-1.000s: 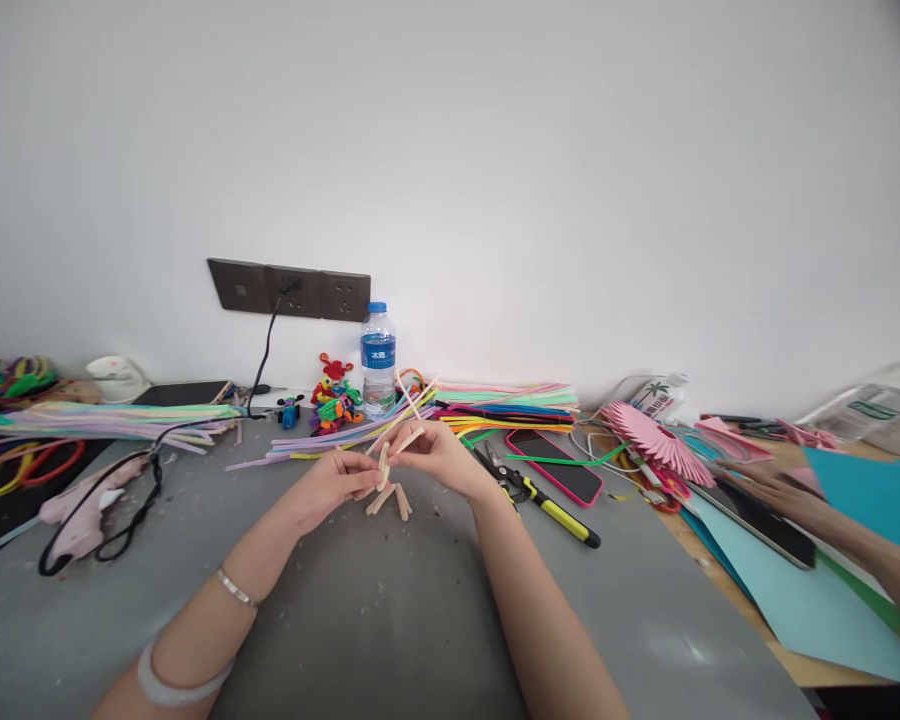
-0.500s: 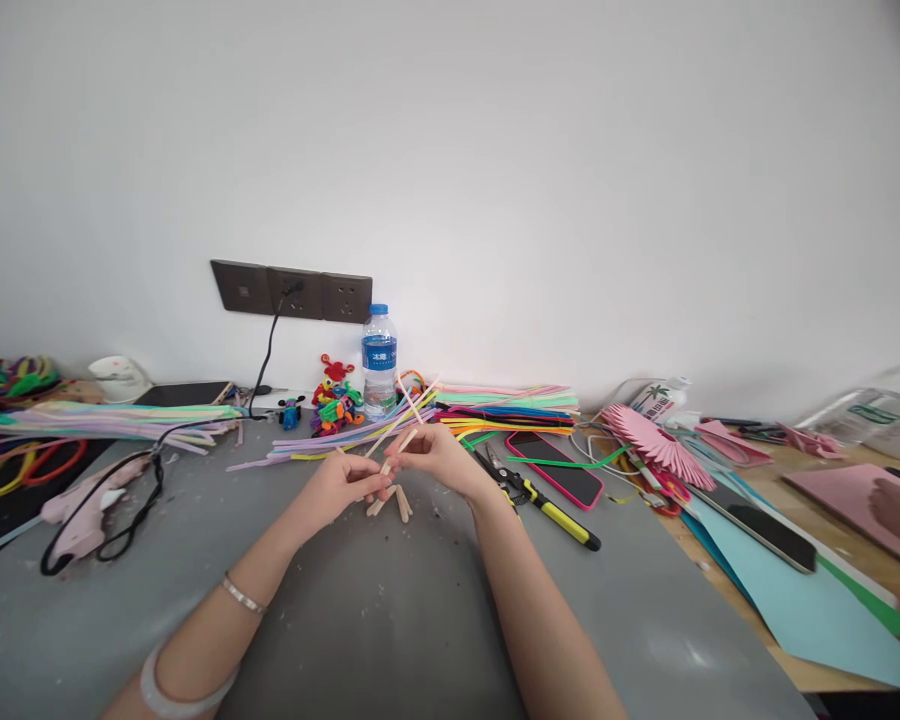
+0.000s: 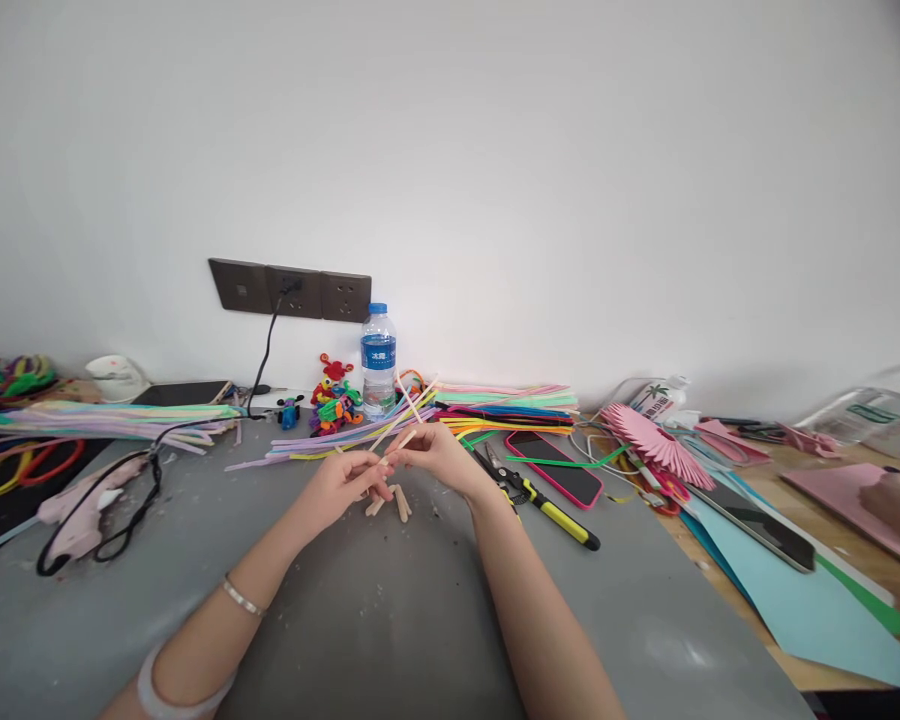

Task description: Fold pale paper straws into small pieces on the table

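Observation:
Close together over the grey table mat [image 3: 420, 620], my two hands meet with fingertips pinched. My left hand [image 3: 347, 482] is closed on a thin pale wooden stick [image 3: 388, 430] that slants up to the right. Pinched in my right hand [image 3: 436, 456] is another pale stick [image 3: 409, 396], leaning up to the left and crossing near the first. The spot where the sticks meet is largely hidden by the fingers. Just below my hands, short blunt wooden stick pieces [image 3: 403, 503] show against the mat; whether they join the held sticks is hard to see.
Pruning shears [image 3: 562, 522] and a pink-cased phone [image 3: 559, 470] lie right of my hands. A water bottle [image 3: 379, 365] and pipe cleaners [image 3: 506, 402] stand behind. At left lies a corded pink glue gun [image 3: 82, 515]. Another person's hand [image 3: 896, 505] is at far right over pink paper.
My hands stay nearly in place, with the left fingers shifting slightly around the sticks. At far right, the other person's hand has moved and a blue-green thing has come into view.

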`<move>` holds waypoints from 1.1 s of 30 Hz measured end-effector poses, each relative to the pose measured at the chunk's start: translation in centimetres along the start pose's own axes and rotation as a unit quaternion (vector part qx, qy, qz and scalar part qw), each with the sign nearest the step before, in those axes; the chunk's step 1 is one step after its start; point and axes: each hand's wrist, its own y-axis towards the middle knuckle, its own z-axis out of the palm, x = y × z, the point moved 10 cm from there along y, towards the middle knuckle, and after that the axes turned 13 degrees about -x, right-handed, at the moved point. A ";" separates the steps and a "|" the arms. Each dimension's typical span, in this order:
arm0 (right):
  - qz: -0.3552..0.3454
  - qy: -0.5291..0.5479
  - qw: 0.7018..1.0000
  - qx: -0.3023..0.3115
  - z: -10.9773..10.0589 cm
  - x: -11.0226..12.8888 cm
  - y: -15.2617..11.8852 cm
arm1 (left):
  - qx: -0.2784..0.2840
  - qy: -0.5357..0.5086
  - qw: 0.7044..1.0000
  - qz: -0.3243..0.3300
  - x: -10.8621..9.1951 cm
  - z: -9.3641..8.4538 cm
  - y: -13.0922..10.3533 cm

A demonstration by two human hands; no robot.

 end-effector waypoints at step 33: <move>-0.196 -0.108 0.971 -0.084 1.4 4.1 -0.8 | -0.169 -0.353 0.906 -0.163 2.8 -2.6 0.7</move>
